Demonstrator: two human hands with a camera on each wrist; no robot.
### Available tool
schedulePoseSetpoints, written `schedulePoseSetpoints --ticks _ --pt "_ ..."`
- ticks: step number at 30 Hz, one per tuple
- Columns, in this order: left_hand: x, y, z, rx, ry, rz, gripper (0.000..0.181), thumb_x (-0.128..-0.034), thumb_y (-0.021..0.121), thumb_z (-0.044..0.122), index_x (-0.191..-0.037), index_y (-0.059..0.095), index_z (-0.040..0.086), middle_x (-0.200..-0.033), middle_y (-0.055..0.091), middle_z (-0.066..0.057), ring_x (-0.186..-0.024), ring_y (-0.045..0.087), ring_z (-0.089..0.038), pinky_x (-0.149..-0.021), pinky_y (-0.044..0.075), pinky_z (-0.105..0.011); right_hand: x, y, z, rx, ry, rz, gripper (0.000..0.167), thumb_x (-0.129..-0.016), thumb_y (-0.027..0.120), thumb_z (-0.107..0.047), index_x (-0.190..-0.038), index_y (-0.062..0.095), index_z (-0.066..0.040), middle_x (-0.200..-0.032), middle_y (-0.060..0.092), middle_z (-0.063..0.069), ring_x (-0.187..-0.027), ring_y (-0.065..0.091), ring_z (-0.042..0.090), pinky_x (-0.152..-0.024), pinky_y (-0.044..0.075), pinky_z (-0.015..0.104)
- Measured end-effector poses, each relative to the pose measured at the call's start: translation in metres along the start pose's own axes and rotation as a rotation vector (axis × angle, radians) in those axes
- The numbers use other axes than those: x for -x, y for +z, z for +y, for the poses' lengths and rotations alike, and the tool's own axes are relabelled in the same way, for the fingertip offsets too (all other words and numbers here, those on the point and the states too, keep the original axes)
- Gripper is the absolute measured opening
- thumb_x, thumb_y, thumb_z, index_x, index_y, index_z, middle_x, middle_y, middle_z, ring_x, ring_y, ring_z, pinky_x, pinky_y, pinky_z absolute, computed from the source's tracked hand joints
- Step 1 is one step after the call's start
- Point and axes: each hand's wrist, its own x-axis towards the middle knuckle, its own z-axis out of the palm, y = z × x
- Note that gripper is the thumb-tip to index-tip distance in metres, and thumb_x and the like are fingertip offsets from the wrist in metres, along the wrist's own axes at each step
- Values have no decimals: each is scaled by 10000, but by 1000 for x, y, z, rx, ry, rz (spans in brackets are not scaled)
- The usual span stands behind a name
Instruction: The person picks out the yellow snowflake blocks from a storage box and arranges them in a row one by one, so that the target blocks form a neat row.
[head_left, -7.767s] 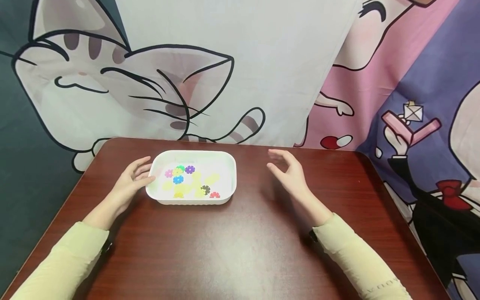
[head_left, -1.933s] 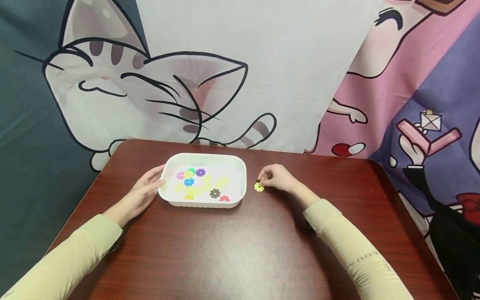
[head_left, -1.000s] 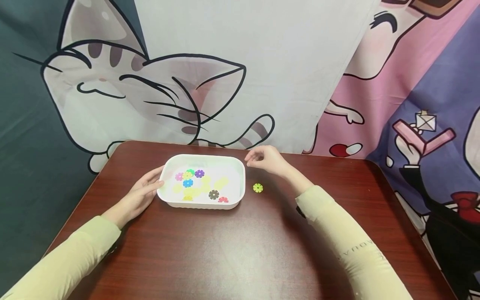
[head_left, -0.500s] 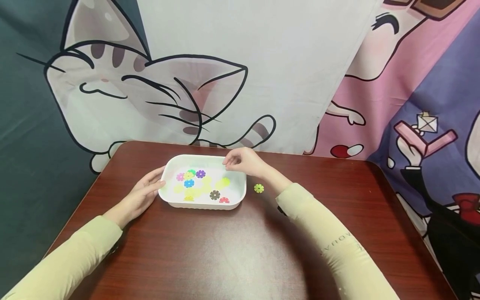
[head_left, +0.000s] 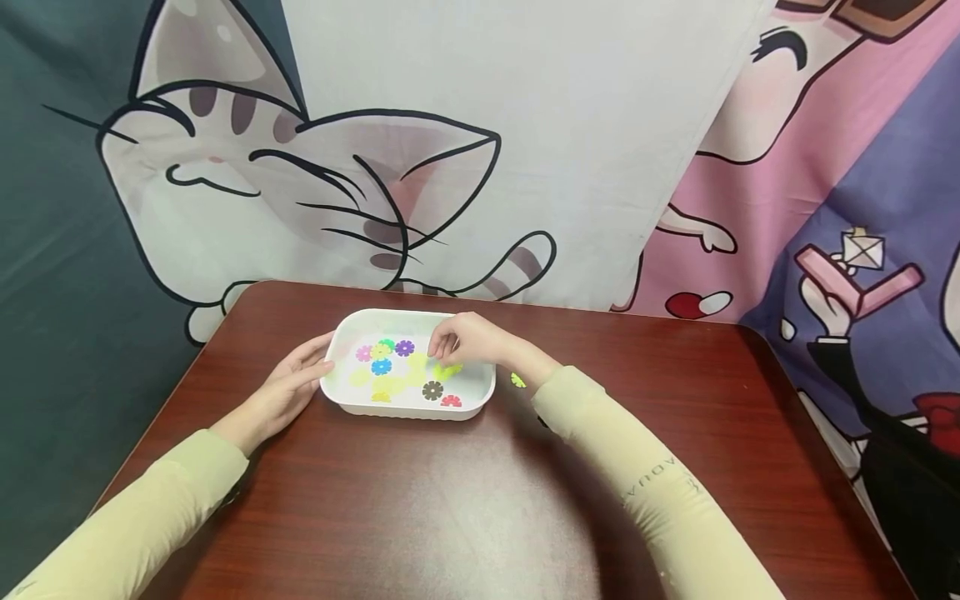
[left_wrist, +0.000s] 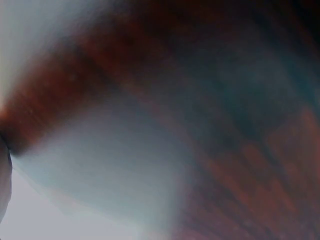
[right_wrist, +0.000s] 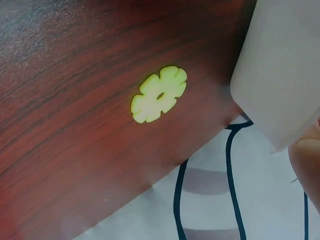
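Observation:
A white plastic tray (head_left: 408,412) stands on the table, holding several flower-shaped snap pieces. My left hand (head_left: 281,387) grips its left end, thumb over the rim and fingers along the outside. Inside the tray, my right hand (head_left: 476,340) has its fingers loosely bent, the tips at a yellow-green flower piece (head_left: 447,372); contact is unclear. Close by lie a brown piece (head_left: 432,390), a red one (head_left: 451,401), a purple one (head_left: 404,348) and a blue one (head_left: 381,367). Outside the tray, another yellow-green flower piece (right_wrist: 159,95) lies flat, partly hidden by my right arm in the head view.
The brown wooden table (head_left: 420,517) ends at the back against a cartoon-printed cloth (head_left: 600,150). Pink (head_left: 363,354) and green (head_left: 387,343) pieces lie at the tray's left side, near several yellow ones. The left wrist view is mostly blurred.
My right hand has left the yellow-green piece on the table, passed over the tray's right rim and lowered among the pieces inside. My left hand stays at the tray's left end.

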Motion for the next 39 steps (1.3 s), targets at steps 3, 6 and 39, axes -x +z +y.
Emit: schedulePoseSetpoints --ticks 3,6,39 --pt "0 1 0 0 5 3 687 -1103 568 154 -1686 213 74 -1759 127 -221 -1287 501 85 -1032 477 -85 -3 4 1 46 13 -18 125 -891 818 -2 -1008 784 -28 -939 764 50 -842 671 95 -809 545 174" --pt "0 0 -1 -10 11 1 689 -1103 565 151 -1687 208 65 -1759 126 -231 -1286 503 88 -1031 478 -88 -5 6 3 91 25 -28 129 -883 827 -14 -999 784 -49 -926 754 28 -855 667 91 -815 542 176" --pt "0 -1 0 -13 5 2 701 -1101 563 140 -1688 190 56 -1758 121 -232 -1264 518 104 -1026 480 -86 -10 22 7 384 20 -24 302 -812 910 -75 -1074 763 -104 -1055 736 46 -1011 666 175 -958 543 289"
